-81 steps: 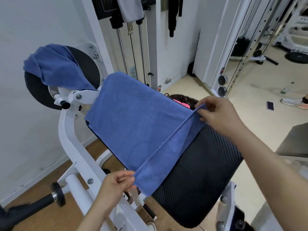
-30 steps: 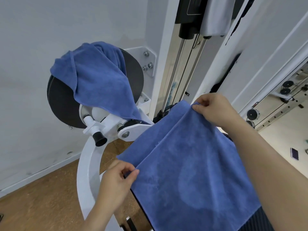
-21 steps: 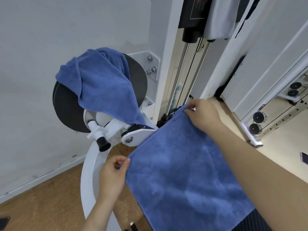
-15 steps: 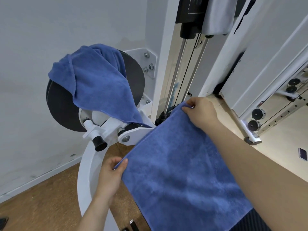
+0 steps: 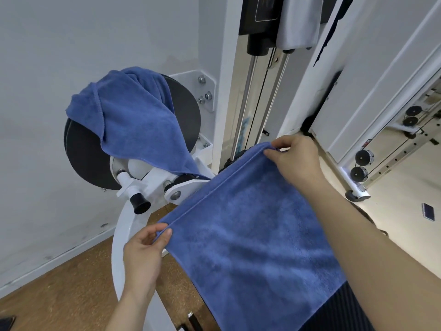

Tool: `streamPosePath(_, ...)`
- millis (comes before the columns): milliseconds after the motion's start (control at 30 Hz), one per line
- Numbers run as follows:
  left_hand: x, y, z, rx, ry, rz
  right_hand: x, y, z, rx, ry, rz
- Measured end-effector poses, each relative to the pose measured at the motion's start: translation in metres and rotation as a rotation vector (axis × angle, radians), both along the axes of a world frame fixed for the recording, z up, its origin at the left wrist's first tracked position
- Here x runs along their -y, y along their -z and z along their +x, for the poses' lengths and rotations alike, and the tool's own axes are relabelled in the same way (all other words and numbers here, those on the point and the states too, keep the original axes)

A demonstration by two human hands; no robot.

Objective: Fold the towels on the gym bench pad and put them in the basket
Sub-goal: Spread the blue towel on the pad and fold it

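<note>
A blue towel (image 5: 250,235), folded in half, lies flat over the black gym bench pad (image 5: 343,309), which shows only at the bottom right. My left hand (image 5: 145,249) pinches the towel's near left corner. My right hand (image 5: 296,158) pinches the far corner, where both layers meet. A second blue towel (image 5: 133,115) hangs crumpled over a black round pad at the upper left. The basket is not in view.
The white machine frame (image 5: 121,237) curves down by my left hand, with a black knob (image 5: 140,206) sticking out. A weight stack with guide rods (image 5: 257,96) stands behind. A mirror (image 5: 405,144) is at the right, and a dark phone (image 5: 428,211) lies on the floor.
The loose half of the towel was carried over onto the other half. Both hands now hold the doubled corners and have shifted slightly as the edges line up.
</note>
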State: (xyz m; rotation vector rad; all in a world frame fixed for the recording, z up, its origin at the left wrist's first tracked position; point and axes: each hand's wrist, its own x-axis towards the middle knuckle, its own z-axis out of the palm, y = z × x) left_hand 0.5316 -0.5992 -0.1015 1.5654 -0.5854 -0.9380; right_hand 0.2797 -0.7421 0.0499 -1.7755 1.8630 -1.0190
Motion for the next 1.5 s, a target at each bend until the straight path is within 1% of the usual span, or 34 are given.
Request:
streamPosePath(200,-0.033,-0.054,0.016,0.011,0.089,-0.208,-0.096,-0.057,-0.043,0.252,-0.005,-0.003)
streamPosePath(300,-0.051,-0.093,0.018,0.066,0.130,-0.300,-0.156,-0.084,-0.062,0.339,-0.021,0.019)
streamPosePath(367,-0.063,-0.123,0.019,0.008,0.182,-0.381,-0.199,-0.101,-0.072,0.378,-0.049,0.038)
streamPosePath(433,-0.077,-0.153,0.024,-0.044,0.285,-0.440,-0.240,-0.112,-0.083,0.434,-0.096,0.058)
streamPosePath(467,-0.084,-0.167,0.026,-0.045,0.332,-0.441,-0.260,-0.114,-0.089,0.474,-0.118,0.070)
streamPosePath(600,-0.103,-0.210,0.017,0.097,0.506,-0.442,-0.324,-0.109,-0.118,0.663,-0.182,0.153)
streamPosePath(667,-0.102,-0.224,0.003,0.102,0.536,-0.470,-0.344,-0.104,-0.134,0.759,-0.196,0.169)
streamPosePath(733,-0.095,-0.228,-0.020,0.120,0.550,-0.468,-0.360,-0.101,-0.149,0.795,-0.172,0.170)
streamPosePath(767,-0.087,-0.226,-0.033,0.159,0.574,-0.461,-0.365,-0.100,-0.155,0.793,-0.128,0.167)
streamPosePath(833,-0.072,-0.218,-0.066,0.319,0.608,-0.427,-0.371,-0.090,-0.169,0.744,-0.014,0.154)
streamPosePath(933,-0.039,-0.189,-0.109,0.475,0.678,-0.324,-0.363,-0.055,-0.189,0.605,0.187,0.134)
streamPosePath(1000,-0.016,-0.166,-0.134,0.565,0.709,-0.251,-0.352,-0.025,-0.199,0.450,0.309,0.164)
streamPosePath(1100,0.013,-0.138,-0.167,0.685,0.754,-0.218,-0.335,0.006,-0.206,0.201,0.423,0.178)
streamPosePath(1167,0.027,-0.128,-0.181,0.756,0.765,-0.198,-0.325,0.014,-0.209,0.079,0.452,0.171)
streamPosePath(1267,0.043,-0.117,-0.189,0.777,0.762,-0.166,-0.313,0.019,-0.213,-0.073,0.441,0.159)
streamPosePath(1333,0.049,-0.113,-0.190,0.794,0.758,-0.166,-0.306,0.018,-0.212,-0.112,0.414,0.118)
streamPosePath(1433,0.063,-0.109,-0.189,0.773,0.757,-0.175,-0.299,0.017,-0.210,-0.124,0.390,0.077)
streamPosePath(1500,0.070,-0.109,-0.190,0.825,0.760,-0.204,-0.295,0.019,-0.210,-0.168,0.401,0.089)
